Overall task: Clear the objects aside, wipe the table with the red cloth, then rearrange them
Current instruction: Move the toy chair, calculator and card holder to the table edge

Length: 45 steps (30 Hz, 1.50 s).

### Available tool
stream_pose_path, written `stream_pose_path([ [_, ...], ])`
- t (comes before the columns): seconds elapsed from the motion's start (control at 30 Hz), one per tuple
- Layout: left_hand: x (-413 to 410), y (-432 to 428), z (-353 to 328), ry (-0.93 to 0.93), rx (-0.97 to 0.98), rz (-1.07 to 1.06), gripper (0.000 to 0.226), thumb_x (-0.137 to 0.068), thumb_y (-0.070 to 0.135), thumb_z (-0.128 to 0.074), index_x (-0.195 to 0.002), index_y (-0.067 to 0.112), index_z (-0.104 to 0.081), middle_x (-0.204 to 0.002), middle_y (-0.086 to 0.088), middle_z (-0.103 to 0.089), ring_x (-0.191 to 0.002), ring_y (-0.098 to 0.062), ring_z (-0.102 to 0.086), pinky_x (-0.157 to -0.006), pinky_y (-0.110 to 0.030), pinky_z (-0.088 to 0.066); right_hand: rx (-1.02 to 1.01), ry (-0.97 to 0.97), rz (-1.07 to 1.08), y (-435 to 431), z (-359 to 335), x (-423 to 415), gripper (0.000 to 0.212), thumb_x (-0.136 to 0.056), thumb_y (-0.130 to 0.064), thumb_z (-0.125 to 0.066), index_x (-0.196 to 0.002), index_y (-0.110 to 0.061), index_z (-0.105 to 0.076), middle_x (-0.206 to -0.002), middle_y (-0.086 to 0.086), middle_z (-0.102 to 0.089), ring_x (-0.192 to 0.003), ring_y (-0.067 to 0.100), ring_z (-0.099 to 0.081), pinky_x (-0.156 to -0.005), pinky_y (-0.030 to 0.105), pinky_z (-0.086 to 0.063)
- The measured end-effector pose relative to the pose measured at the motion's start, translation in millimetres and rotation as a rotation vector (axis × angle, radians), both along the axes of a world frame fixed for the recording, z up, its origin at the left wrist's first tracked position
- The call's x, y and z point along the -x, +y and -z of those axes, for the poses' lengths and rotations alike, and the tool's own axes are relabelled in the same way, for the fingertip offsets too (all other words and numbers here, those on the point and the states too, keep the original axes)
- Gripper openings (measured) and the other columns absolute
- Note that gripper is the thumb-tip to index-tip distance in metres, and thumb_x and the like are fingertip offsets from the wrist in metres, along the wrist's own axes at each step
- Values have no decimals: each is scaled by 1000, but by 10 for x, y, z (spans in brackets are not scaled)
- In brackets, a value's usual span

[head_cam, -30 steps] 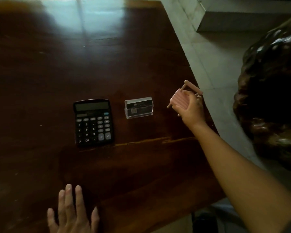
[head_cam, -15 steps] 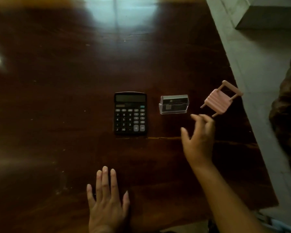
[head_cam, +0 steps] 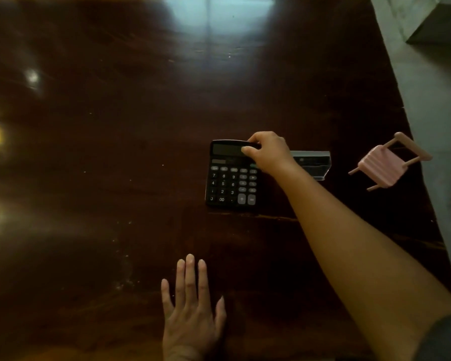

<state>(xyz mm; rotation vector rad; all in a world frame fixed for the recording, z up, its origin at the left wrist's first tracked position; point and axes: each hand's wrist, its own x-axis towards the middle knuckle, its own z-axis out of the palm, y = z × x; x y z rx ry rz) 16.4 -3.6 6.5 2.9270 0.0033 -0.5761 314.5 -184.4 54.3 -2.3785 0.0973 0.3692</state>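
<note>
A black calculator [head_cam: 231,182] lies on the dark wooden table [head_cam: 115,152], a little right of centre. My right hand [head_cam: 267,151] pinches its top right corner, thumb on the display edge and fingers over the top rim. Right behind that hand stands a clear plastic card holder [head_cam: 314,164], partly hidden by my wrist. A small pink toy chair [head_cam: 387,162] lies tipped near the table's right edge. My left hand [head_cam: 192,312] rests flat on the table near the front edge, fingers spread. No red cloth is in view.
The table's right edge runs diagonally down the right side, with a grey tiled floor [head_cam: 438,100] beyond it. A pale step or block [head_cam: 432,19] sits at the top right. Window glare falls on the table's far middle.
My right hand let go of the pink chair, left it near the right edge, then moved left across the card holder and gripped the calculator's top corner. The camera view shifted left.
</note>
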Motion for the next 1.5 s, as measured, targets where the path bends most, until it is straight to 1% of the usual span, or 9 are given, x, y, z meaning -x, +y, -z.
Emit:
stream_pose_path([
  [0.17, 30, 3, -13, 0, 8, -7, 78, -93, 59, -9, -147, 6, -30, -157, -18, -24, -144, -32, -20, -111, -59, -11, -124, 10, 91, -46, 10, 196, 14, -94, -29, -61, -103, -20, -66, -97, -2, -63, -90, 16, -62, -74, 40, -59],
  [0.3, 16, -6, -39, 2, 13, -4, 79, -92, 60, -8, -146, 7, -31, -156, -17, -25, -144, -31, -20, -112, -57, -8, -319, -24, 178, -227, -61, 556, 11, -96, -27, -57, -100, -20, -65, -97, 0, -66, -82, 14, -67, -52, 22, -54],
  [0.43, 22, -23, -44, -20, 6, -12, 81, -91, 61, -7, -147, 7, -31, -157, -16, -24, -144, -30, -18, -111, -60, -14, -428, -107, 304, -610, -98, 1081, 11, -96, -30, -57, -100, -26, -66, -94, -4, -69, -80, 9, -69, -52, 21, -52],
  [0.63, 32, -40, -31, -56, 2, -1, 83, -90, 65, -6, -145, 9, -32, -153, -18, -32, -139, -34, -28, -101, -69, -28, -383, -191, 605, -1603, -16, 1887, 15, -95, -31, -57, -87, -41, -64, -86, -10, -70, -75, 4, -68, -47, 17, -50],
  [0.8, 24, -113, -49, -122, -20, -19, 91, -87, 68, -6, -140, 4, -44, -149, -22, -38, -134, -42, -38, -99, -71, -27, -318, -296, 934, -2441, 157, 2323, 6, -96, -19, -59, -100, -20, -63, -97, 11, -68, -70, 17, -63, -45, 25, -46],
  [0.93, 52, -195, -74, -168, -20, -50, 88, -88, 65, -13, -138, 1, -47, -148, -23, -39, -132, -43, -40, -102, -69, -24, -281, -312, 1077, -2857, 224, 2465, 11, -97, -22, -57, -104, -16, -64, -95, 11, -67, -73, 17, -63, -50, 28, -46],
  [1.03, 65, -201, -69, -183, -35, -54, 78, -84, 55, -29, -139, 1, -46, -149, -22, -38, -133, -42, -39, -102, -69, -24, -282, -305, 1126, -2996, 259, 2459, 7, -98, -23, -56, -98, -19, -62, -91, 4, -66, -74, 14, -63, -51, 26, -46],
  [1.17, 71, -166, -35, -161, -61, -43, 85, -88, 66, -11, -142, 6, -39, -152, -20, -34, -135, -41, -35, -103, -68, -22, -276, -275, 1125, -3029, 320, 2363, 9, -98, -23, -54, -93, -21, -61, -88, 1, -65, -75, 16, -63, -53, 28, -46],
  [1.5, 62, -113, -2, -156, -41, -18, 89, -88, 67, -9, -143, 3, -39, -153, -22, -31, -138, -41, -32, -102, -72, -23, -208, -190, 1096, -2961, 442, 2107, 23, -97, -25, -57, -114, -11, -64, -105, 8, -65, -78, 13, -63, -52, 24, -48],
])
